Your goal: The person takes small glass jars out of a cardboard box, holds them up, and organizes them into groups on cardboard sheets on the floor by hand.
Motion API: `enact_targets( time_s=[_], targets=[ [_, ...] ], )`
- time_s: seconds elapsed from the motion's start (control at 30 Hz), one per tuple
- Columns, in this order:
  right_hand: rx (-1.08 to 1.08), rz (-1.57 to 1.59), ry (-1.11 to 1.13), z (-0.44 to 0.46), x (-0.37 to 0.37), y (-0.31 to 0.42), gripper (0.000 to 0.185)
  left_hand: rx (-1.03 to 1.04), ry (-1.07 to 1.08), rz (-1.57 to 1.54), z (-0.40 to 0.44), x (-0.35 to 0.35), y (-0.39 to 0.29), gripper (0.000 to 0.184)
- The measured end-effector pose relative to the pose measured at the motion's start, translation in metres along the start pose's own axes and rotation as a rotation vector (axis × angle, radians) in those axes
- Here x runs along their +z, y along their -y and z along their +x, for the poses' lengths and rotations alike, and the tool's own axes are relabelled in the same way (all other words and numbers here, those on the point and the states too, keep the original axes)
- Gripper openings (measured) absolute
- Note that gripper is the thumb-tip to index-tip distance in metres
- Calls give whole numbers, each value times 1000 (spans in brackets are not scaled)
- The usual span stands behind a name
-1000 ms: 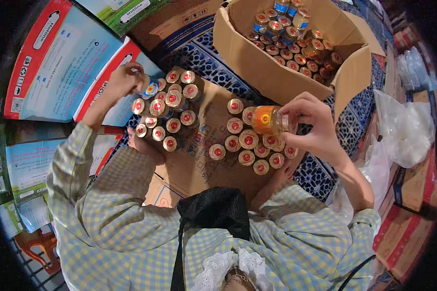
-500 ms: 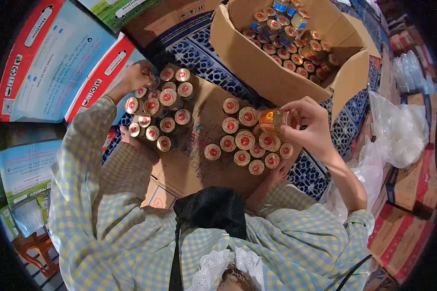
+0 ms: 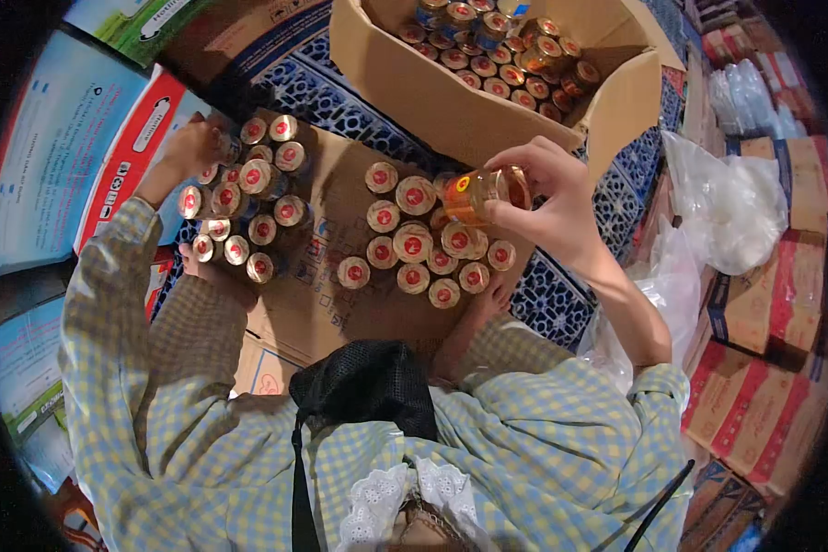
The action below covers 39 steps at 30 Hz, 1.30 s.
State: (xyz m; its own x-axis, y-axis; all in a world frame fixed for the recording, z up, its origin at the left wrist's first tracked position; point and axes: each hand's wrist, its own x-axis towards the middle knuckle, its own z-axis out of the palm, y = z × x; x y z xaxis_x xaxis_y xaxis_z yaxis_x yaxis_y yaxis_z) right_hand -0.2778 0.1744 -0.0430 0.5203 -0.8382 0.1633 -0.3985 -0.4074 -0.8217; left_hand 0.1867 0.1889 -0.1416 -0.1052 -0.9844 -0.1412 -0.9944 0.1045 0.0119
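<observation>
My right hand (image 3: 552, 198) is closed around a small glass jar (image 3: 467, 196) with amber contents. It holds this jar tipped on its side, just above the right-hand group of jars (image 3: 412, 244), which have gold lids with red emblems. At the far left, my left hand (image 3: 191, 155) has its fingers curled at a jar (image 3: 225, 144) along the edge of the left-hand group of jars (image 3: 259, 175); part of its grip is hidden. Both groups stand upright on a flattened cardboard sheet (image 3: 340, 184).
An open cardboard box (image 3: 451, 101) with many similar jars stands at the back. Printed red, white and blue cartons (image 3: 110, 156) rise at left. Clear plastic bags (image 3: 722, 202) and brown cartons (image 3: 754, 409) line the right. Blue patterned flooring (image 3: 557, 299) shows around the cardboard.
The whole view has shifted, so the jars and box sit farther left and higher. The jar in my right hand looks slightly larger and more sideways. My left hand stays beside the left group.
</observation>
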Motion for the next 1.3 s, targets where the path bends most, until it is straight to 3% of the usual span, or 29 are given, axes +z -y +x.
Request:
enact_targets(
  time_s=[0.23, 0.4, 0.5, 0.67, 0.8, 0.9, 1.03, 1.3],
  targets=[
    [65, -39, 159, -10, -2, 2, 31, -2, 65, -68, -1, -1, 9, 23],
    [50, -217, 114, -7, -7, -7, 33, -3, 52, -103, -4, -10, 1, 24],
    [19, -355, 141, -5, -8, -22, 29, -62, 39, -180, -3, -12, -1, 44],
    [84, -258, 172, -10, 8, -51, 34, 54, 76, -96, -1, -12, 1, 34],
    [0, -399, 179, -8, 20, -63, 37, 1, -36, 35, -7, -13, -8, 35],
    [19, -377, 217, -7, 27, -72, 43, -20, -9, -87, -8, -23, -19, 34],
    [-56, -440, 244, -4, 36, -79, 41, -56, 102, -222, 5, 12, 20, 35],
    [-175, -532, 271, 3, 48, -83, 42, -58, 131, -26, 0, -10, -2, 31]
  ],
)
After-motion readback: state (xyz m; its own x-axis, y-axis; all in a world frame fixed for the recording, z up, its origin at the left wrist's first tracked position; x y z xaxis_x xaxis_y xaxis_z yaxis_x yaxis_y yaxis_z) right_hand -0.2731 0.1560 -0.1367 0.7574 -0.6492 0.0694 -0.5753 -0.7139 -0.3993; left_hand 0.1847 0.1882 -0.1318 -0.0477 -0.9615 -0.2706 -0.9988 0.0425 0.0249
